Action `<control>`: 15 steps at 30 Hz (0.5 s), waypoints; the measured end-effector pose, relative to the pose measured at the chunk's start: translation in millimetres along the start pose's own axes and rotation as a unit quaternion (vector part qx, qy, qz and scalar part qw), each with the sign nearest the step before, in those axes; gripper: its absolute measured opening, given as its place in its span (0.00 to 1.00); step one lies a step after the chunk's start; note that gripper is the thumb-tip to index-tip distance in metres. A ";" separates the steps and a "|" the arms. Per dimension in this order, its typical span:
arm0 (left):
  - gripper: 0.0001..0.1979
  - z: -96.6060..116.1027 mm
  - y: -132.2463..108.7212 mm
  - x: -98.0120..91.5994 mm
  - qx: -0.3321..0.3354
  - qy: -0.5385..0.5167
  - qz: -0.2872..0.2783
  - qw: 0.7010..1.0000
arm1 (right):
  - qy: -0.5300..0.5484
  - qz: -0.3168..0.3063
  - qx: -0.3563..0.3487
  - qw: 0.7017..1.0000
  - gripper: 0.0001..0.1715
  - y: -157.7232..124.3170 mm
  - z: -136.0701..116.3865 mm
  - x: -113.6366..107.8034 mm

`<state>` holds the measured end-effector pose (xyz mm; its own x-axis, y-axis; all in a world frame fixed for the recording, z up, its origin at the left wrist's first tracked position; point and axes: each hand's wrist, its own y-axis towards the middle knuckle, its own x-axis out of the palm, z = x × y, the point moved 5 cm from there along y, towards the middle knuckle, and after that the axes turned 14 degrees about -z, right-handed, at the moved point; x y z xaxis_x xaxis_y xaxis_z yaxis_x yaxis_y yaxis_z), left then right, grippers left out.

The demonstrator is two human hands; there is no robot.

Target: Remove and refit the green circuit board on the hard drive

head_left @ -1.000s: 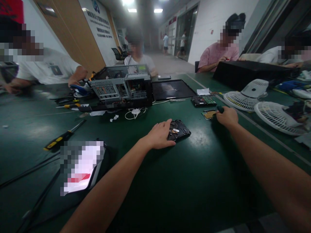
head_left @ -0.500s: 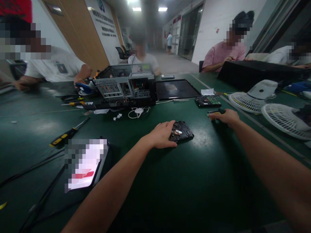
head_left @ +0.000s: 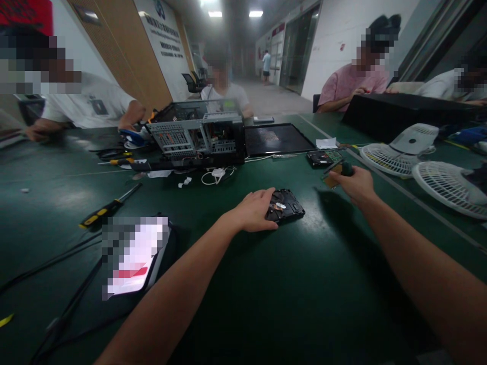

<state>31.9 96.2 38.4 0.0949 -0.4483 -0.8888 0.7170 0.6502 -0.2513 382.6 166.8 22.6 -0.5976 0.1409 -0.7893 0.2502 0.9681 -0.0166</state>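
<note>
On the green table, my left hand [head_left: 254, 212] is closed round the left end of a black hard drive [head_left: 289, 205], thumb on the near edge and fingers over the far one. To the right, my right hand [head_left: 357, 183] pinches a small circuit board [head_left: 333, 177], tilted up off the tabletop. A screwdriver [head_left: 346, 169], with a dark green rounded handle and a thin shaft, is held in the same hand. Just beyond that hand lies another hard drive [head_left: 318, 159] with a green board beside it.
An open computer case [head_left: 190, 134] stands at the back beside a black panel [head_left: 277, 139]. White fan parts [head_left: 388, 157] lie on the right. At left are a yellow-black screwdriver [head_left: 101, 214], a lit phone [head_left: 133, 258] and black cables. Several people sit round the table.
My right hand has lifted slightly, and the circuit board in it has tipped from nearly flat to slanted. My left hand and the hard drive under it have stayed put.
</note>
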 end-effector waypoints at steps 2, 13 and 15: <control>0.57 -0.3 0.1 0.2 -0.002 -0.002 0.000 1.000 | -0.018 -0.001 -0.002 1.000 0.25 -4.8 -5.1 6.2; 0.58 1.0 0.3 -2.1 -0.002 0.002 -0.016 1.000 | -0.165 0.076 0.077 0.980 0.29 -5.4 2.7 -5.9; 0.58 0.9 -0.1 -2.4 -0.001 0.000 -0.018 1.000 | -0.167 0.094 0.068 0.979 0.29 -9.6 2.3 -9.6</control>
<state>32.3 96.6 40.9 0.0690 -0.4717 -0.8791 0.7186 0.6347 -0.2841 387.7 155.6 28.9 -0.2550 0.2165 -0.9424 0.4438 0.8921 0.0848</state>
